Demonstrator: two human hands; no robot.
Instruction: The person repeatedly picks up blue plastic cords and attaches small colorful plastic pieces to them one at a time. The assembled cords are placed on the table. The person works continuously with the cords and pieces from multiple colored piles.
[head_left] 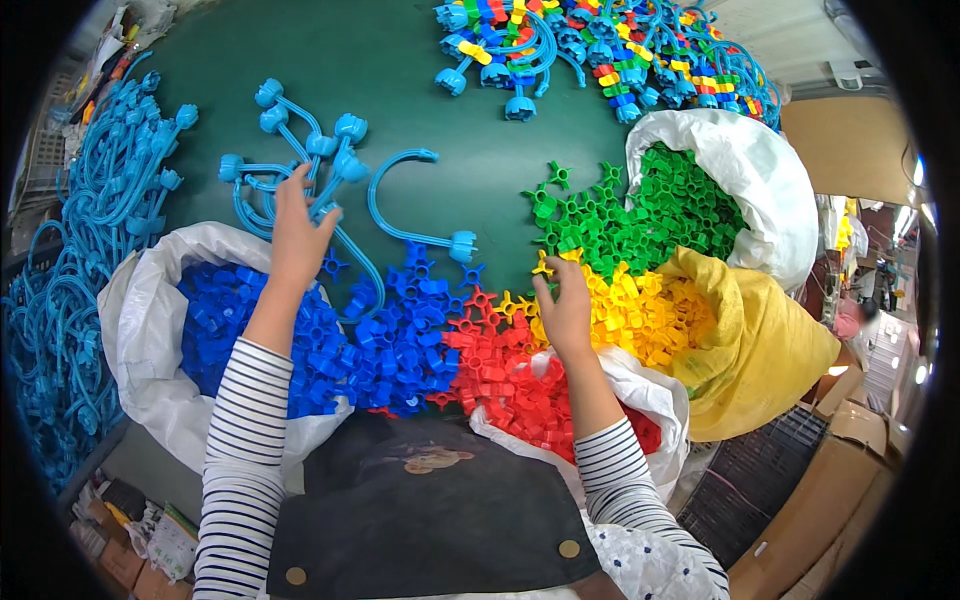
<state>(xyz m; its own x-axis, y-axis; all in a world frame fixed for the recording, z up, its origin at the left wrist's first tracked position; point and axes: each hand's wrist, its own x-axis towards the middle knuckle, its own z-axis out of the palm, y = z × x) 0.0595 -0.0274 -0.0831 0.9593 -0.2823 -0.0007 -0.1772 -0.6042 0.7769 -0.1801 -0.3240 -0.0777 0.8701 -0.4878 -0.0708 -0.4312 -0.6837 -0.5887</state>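
My left hand (298, 222) is over a loose group of light-blue curved tubes (262, 200) with cup-shaped ends, thumb and fingers around one tube. Some of that tube is hidden by the hand. A single light-blue tube (378, 212) lies curved on the green table to its right. My right hand (568, 308) is at the edge of the yellow star-shaped plastic pieces (640, 315), with one small yellow piece (541, 264) at its thumb and fingertips. Below and left of that hand are red pieces (510, 390); blue pieces (410, 340) spread between my arms.
Green pieces (690, 200) spill from a white sack (780, 190) at right, beside a yellow sack (770, 350). Another white sack (140, 320) holds blue pieces. Light-blue tubes (110, 190) heap at left. Assembled multicoloured strings (640, 50) lie at the far right of the table (330, 50).
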